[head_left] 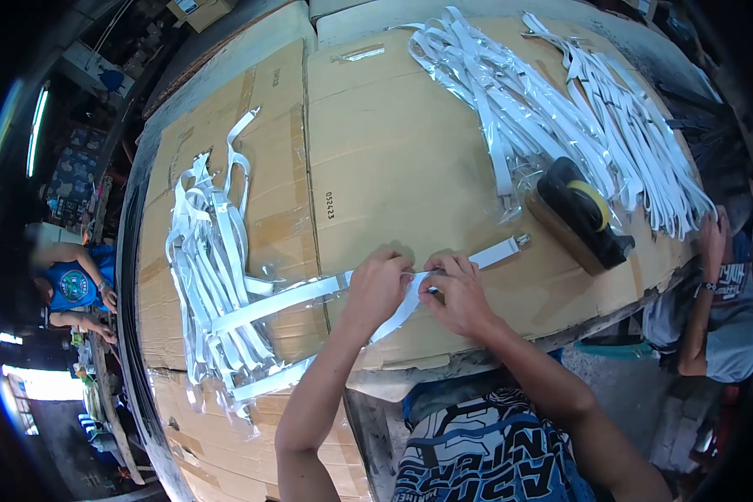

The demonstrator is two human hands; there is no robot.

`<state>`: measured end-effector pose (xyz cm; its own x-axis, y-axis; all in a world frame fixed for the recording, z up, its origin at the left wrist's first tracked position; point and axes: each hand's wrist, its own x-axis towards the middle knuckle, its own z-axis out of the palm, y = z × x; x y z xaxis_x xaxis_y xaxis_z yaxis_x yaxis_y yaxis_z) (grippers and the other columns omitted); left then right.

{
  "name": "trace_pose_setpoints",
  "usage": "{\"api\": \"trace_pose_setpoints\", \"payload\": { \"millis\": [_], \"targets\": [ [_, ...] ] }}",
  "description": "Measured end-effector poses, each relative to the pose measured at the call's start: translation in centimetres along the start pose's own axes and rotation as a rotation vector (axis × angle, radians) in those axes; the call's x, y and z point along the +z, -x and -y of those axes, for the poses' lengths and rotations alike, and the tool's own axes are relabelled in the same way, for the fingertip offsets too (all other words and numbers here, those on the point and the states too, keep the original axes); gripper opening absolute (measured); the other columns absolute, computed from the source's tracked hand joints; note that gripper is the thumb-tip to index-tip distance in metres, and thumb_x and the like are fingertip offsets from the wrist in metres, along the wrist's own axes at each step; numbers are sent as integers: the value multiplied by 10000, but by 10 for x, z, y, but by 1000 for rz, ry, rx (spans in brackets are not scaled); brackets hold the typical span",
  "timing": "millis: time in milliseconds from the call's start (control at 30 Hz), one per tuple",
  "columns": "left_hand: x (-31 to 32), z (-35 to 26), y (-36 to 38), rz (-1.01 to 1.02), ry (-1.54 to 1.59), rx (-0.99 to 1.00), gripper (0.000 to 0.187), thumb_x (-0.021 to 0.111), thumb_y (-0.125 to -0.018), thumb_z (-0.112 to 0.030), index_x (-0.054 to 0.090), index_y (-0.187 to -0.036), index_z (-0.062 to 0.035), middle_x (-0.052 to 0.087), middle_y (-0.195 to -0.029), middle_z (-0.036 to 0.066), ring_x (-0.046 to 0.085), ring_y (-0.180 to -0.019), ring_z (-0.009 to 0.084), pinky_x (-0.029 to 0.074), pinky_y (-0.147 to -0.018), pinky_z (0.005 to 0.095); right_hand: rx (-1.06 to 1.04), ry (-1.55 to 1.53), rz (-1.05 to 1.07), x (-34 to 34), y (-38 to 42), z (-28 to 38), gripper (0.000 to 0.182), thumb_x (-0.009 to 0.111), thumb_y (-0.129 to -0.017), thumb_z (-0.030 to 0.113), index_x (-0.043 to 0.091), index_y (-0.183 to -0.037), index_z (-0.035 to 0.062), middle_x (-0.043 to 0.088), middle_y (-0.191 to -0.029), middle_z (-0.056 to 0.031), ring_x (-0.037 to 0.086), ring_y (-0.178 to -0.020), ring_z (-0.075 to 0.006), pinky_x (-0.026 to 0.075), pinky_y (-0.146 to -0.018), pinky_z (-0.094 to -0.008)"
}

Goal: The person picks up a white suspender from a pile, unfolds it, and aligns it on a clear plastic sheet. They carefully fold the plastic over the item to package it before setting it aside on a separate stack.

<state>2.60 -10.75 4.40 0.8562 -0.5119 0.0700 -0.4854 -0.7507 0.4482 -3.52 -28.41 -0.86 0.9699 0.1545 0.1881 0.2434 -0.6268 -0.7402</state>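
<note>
My left hand (376, 289) pinches a white strap (280, 304) near the front of the cardboard. Close beside it, my right hand (462, 299) grips the same strap, fingertips curled together. One end of the strap, with a metal clip (522, 241), sticks out to the right of my right hand. The other part runs left over a pile of white straps (205, 284), and a loop hangs below my hands. My fingers hide the spot where the strap is gripped. A black tape dispenser (573, 213) with a yellow-cored roll stands to the right.
Flattened cardboard (385, 142) covers the table. Two bundles of white straps, one nearer the middle (510, 92) and one farther right (623, 125), lie at the back right. One person (74, 280) is at the left; another person's hand (712, 238) touches the right bundle.
</note>
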Motion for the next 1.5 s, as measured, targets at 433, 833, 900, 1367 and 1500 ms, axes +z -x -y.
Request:
{"api": "trace_pose_setpoints", "payload": {
  "millis": [433,833,900,1367,1500],
  "targets": [
    [8,18,-31,337,131,-69,133,689,-815,-64,757,-918,-16,735,-874,182,713,-856,354,546,-802,440,-118,-28,2,2,0,-14,83,723,-819,99,672,-880,76,606,-1193,-87,515,-1183,-306,367,-967,-452],
    [-16,1,7,133,215,-152,177,746,-874,-105,748,-1033,-26,733,-938,177,718,-866,338,558,-788,421,-74,-30,44,-4,-8,-12,81,724,-787,153,706,-852,108,620,-1119,-55,533,-1143,-273,376,-961,-433],
    [-14,1,19,152,196,-164,193,745,-887,-113,748,-1058,-22,742,-961,179,735,-883,329,566,-793,403,-92,-35,27,-3,-8,-11,87,726,-780,151,703,-851,106,617,-1103,-53,533,-1130,-273,379,-956,-435],
    [-32,32,25,-58,118,-81,449,831,-788,-144,693,-1192,-4,692,-1156,194,682,-1038,384,531,-920,441,2,-158,-92,-11,-17,-11,112,725,-850,94,699,-948,45,651,-974,-97,629,-927,-321,507,-826,-446],
    [-26,21,11,38,70,49,451,851,-753,-176,706,-1148,-15,692,-1156,180,676,-993,407,531,-896,472,469,-356,45,-26,16,9,200,721,-916,107,668,-1040,-40,680,-832,-98,698,-744,-231,581,-680,-344]
  ]
}}
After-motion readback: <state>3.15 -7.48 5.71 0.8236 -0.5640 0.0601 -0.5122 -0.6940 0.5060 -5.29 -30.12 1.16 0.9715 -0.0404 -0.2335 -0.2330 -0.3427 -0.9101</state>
